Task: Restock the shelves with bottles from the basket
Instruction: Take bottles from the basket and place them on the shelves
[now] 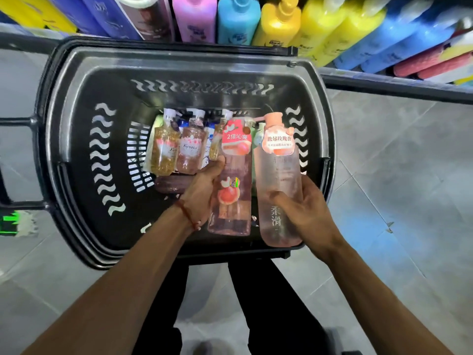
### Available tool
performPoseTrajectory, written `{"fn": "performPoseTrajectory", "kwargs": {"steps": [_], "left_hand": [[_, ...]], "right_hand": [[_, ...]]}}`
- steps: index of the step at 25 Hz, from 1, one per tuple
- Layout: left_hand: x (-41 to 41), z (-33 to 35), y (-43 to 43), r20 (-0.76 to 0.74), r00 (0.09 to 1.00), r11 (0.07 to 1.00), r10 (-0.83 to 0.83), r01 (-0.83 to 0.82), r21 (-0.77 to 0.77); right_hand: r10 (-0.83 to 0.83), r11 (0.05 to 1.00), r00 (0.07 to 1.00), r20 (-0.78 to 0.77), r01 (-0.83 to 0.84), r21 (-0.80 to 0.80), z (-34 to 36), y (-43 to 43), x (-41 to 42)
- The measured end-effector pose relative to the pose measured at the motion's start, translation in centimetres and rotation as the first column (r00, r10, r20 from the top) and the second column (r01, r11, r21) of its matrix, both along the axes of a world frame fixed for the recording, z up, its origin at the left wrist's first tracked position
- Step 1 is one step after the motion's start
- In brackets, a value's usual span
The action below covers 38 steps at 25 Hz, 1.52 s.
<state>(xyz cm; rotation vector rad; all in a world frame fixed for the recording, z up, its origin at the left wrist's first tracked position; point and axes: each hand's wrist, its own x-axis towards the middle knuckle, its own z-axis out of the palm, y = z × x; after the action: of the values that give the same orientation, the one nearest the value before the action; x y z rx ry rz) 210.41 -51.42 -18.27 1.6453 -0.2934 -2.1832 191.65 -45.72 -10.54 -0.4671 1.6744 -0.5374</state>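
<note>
A black plastic basket stands on the floor in front of me. My left hand grips a clear pink bottle with a grapefruit label, held above the basket. My right hand grips a frosted pink pump bottle beside it; the two bottles sit side by side, nearly touching. Inside the basket lie a gold-flecked bottle, a pink bottle and several others partly hidden behind the held ones.
A low shelf runs across the top, holding a pink bottle, a light blue one, yellow pump bottles and blue bottles. The shelf's dark edge runs right of the basket. Grey floor tiles surround it.
</note>
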Motion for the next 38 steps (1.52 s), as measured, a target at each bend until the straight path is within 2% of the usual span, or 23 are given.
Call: {"fn": "performPoseTrajectory", "kwargs": {"steps": [6, 11, 14, 18, 23, 25, 30, 34, 38], "left_hand": [[-1.1, 6.1, 1.8, 0.046, 0.999, 1.0, 0.017, -0.016, -0.018], [-2.2, 13.6, 4.2, 0.061, 0.998, 0.986, -0.016, 0.026, -0.165], [-2.9, 19.8, 6.1, 0.052, 0.996, 0.955, -0.075, 0.087, -0.283], [-4.2, 28.0, 10.2, 0.052, 0.991, 0.923, -0.127, 0.137, -0.359], [-6.4, 37.2, 16.8, 0.059, 0.995, 0.909, -0.083, 0.1, -0.404], [-7.3, 40.5, 19.9, 0.012, 0.996, 0.893, -0.085, 0.082, -0.442], [-9.7, 46.1, 26.1, -0.011, 0.999, 0.887, -0.037, 0.028, -0.461], [-12.5, 49.4, 27.4, 0.032, 0.999, 0.882, -0.041, 0.051, -0.468], [-17.6, 52.5, 27.3, -0.009, 0.998, 0.852, -0.067, 0.052, -0.521]], "right_hand": [[-0.035, 0.999, 0.998, -0.059, 0.036, 0.02, 4.9, 1.1, -0.4], [0.065, 0.998, 0.992, -0.111, -0.067, -0.013, 12.1, 2.6, -2.3], [-0.039, 0.999, 0.999, -0.035, 0.038, -0.027, 17.5, 4.6, -3.5], [-0.137, 0.986, 0.99, 0.03, 0.14, -0.086, 24.4, 8.5, -4.2], [-0.141, 0.97, 0.988, 0.065, 0.151, -0.189, 32.8, 14.8, -5.5], [-0.131, 0.964, 0.989, 0.064, 0.142, -0.223, 36.3, 17.6, -6.4], [-0.175, 0.925, 0.983, 0.06, 0.185, -0.333, 43.1, 23.8, -10.1], [-0.168, 0.894, 0.985, 0.029, 0.165, -0.417, 46.5, 26.4, -14.3], [-0.134, 0.871, 0.991, 0.009, 0.122, -0.477, 48.9, 27.6, -20.2]]}}
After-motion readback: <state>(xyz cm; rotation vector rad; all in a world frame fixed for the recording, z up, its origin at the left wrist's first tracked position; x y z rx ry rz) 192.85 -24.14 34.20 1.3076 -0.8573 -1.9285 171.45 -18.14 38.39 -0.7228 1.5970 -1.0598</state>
